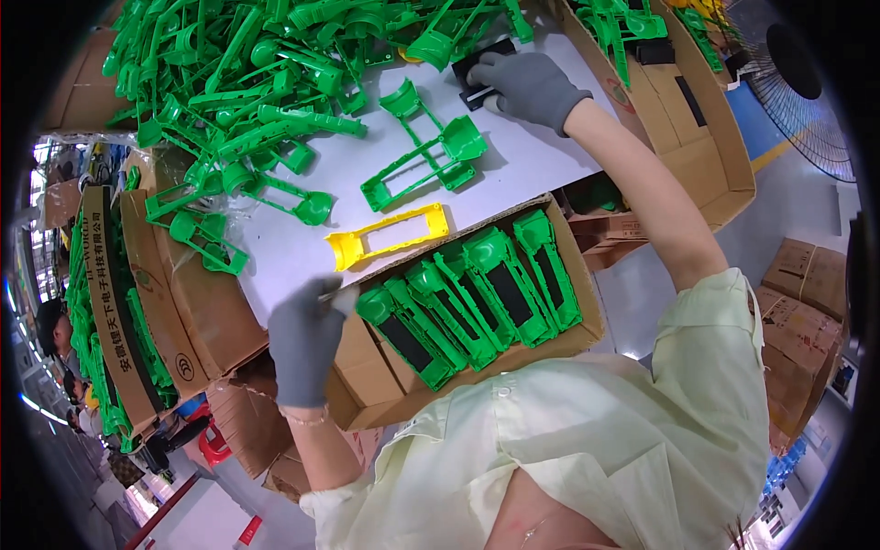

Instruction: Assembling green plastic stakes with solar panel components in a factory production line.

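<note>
My right hand (536,90), in a grey glove, reaches to the table's far side. Its fingers grip black strips (475,97), partly hidden under the hand. My left hand (310,344), also gloved in grey, hovers by the left edge of an open cardboard box (367,380). Its fingers are drawn together and slightly blurred; what they hold, if anything, I cannot make out. Inside the box stand several green plastic frames (509,284) with black strips on them. A yellow plastic frame (390,236) lies just beyond the box, and paired green frames (426,151) lie past it.
A large heap of green frames (247,73) covers the table's far left. Cardboard boxes with green parts stand at left (188,275) and right (706,156). A fan (797,82) stands at the far right, above stacked closed cartons (797,339). Other people (60,335) are at far left.
</note>
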